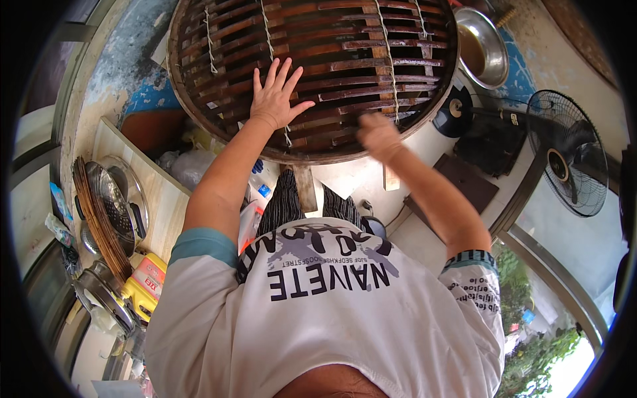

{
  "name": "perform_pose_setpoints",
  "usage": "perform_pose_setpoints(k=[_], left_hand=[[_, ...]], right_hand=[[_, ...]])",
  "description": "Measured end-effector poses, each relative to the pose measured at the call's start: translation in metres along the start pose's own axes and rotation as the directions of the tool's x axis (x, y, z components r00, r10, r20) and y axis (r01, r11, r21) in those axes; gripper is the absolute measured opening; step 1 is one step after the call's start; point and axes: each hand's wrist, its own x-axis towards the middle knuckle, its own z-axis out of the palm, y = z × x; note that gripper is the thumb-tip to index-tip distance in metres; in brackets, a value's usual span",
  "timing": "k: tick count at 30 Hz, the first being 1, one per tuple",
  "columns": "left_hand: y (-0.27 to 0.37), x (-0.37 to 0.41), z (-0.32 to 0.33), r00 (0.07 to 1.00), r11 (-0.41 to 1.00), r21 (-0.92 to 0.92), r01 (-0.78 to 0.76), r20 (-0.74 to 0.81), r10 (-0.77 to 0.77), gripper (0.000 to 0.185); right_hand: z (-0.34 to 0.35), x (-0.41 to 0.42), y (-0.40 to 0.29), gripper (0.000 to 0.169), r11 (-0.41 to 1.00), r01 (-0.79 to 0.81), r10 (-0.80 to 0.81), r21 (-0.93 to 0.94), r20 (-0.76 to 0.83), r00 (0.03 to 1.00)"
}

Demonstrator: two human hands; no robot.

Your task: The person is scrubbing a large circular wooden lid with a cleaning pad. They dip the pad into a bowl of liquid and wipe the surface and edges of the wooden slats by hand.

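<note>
A large round rack of dark bamboo slats [328, 94] with a wooden rim lies before me, pale cords tied across its slats. My left hand [275, 97] rests flat on the slats left of the middle, its fingers spread, holding nothing. Over the lower right part of the rack is my right hand [379, 135], blurred, with its fingers curled near the rim. Whether anything is inside those fingers cannot be made out.
A metal basin [490, 54] with brownish liquid stands beyond the rack's right side. An electric fan [567, 154] is at the far right. Along the left are a board [149, 169], pot lids [107, 194], a bundle of thin sticks [102, 224] and a yellow jug [144, 286].
</note>
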Motion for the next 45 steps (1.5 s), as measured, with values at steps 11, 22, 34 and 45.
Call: perform_pose_setpoints(k=[11,22,34,45], left_hand=[[0.001,0.003,-0.001,0.999,1.0,-0.022,-0.016,-0.039,0.015,0.084],[-0.009,0.003,0.007,0.998,0.998,0.007,-0.07,0.006,0.07,0.078],[-0.027,-0.009,-0.007,0.996,0.995,0.05,0.086,-0.017,-0.086,0.077],[-0.027,-0.009,-0.009,0.998,0.998,0.01,0.065,-0.017,-0.064,0.076]], right_hand=[[-0.007,0.048,-0.089,0.009,0.899,0.211,0.005,0.385,-0.491,0.871],[0.013,0.059,-0.035,0.022,0.8,-0.236,0.572,0.552,-0.582,0.578],[-0.003,0.102,-0.028,0.016,0.767,-0.255,0.633,0.589,-0.629,0.451],[0.01,0.112,0.016,0.019,0.542,-0.431,0.84,0.722,-0.486,0.242]])
